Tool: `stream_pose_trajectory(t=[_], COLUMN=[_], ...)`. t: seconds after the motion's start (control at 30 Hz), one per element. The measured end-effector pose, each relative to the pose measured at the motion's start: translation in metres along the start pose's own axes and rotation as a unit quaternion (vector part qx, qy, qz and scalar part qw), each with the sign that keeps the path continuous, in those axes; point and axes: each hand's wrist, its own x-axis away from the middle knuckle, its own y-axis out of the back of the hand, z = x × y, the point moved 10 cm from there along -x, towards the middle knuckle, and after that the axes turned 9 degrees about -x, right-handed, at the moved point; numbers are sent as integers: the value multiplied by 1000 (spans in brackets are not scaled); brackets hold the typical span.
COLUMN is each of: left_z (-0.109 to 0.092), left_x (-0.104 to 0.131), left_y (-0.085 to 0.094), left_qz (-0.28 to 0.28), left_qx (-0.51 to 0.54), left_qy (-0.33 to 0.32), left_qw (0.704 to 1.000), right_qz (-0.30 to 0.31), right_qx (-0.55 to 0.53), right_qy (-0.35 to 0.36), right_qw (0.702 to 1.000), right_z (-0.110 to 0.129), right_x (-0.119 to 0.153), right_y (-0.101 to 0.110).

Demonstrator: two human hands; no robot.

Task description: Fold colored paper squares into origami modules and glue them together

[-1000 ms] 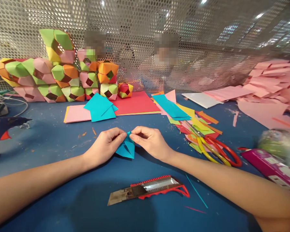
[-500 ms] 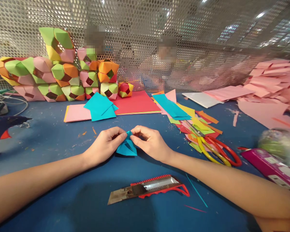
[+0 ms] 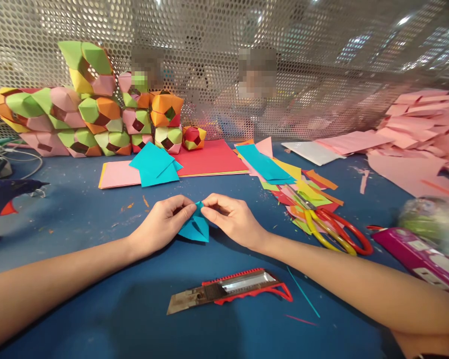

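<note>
A small folded piece of blue paper (image 3: pixel 195 229) is held just above the table, its creased lower part hanging below my fingers. My left hand (image 3: pixel 165 222) pinches its left upper edge between thumb and fingers. On the other side, my right hand (image 3: pixel 232 219) grips the top right corner with thumb and forefinger. The paper's top is partly hidden by my fingertips. Nearer to me lies a red utility knife (image 3: pixel 232 290) with its blade out, pointing left. Square blue sheets (image 3: pixel 155 164) rest on a pink sheet beyond my left hand.
Folded-paper balls (image 3: pixel 101 114) are stacked at the back left. A glue gun (image 3: pixel 7 204) stands at the left edge. Scissors (image 3: pixel 333 232) lie on paper scraps (image 3: pixel 310 192) to the right. Pink paper (image 3: pixel 422 124) is piled far right, behind a purple case (image 3: pixel 415 254). Perforated metal (image 3: pixel 209 50) closes the back.
The blue paper has turned slightly, its lower edge shifting a little left. Both hands keep their pinch in nearly the same place.
</note>
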Motion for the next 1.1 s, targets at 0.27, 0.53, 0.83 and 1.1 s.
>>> stream_pose_trajectory(t=[0.27,0.53,0.83,1.1], left_z=[-3,-7,-13,-7], left_x=[0,1,3,3], left_y=[1,1,0,3], left_qz=[-7,-6,-8,-18], left_qx=[1,-27,-52,-32], left_qy=[-8,-26,-61,-34], left_qw=[1000,999,997,999], right_qz=[-12,-8,9,3], right_qx=[13,19,28,29], right_qy=[17,32,63,50], right_qw=[1000,999,998,998], right_z=[-1,3,14,16], right_x=[0,0,0,1], right_y=[2,1,-2,0])
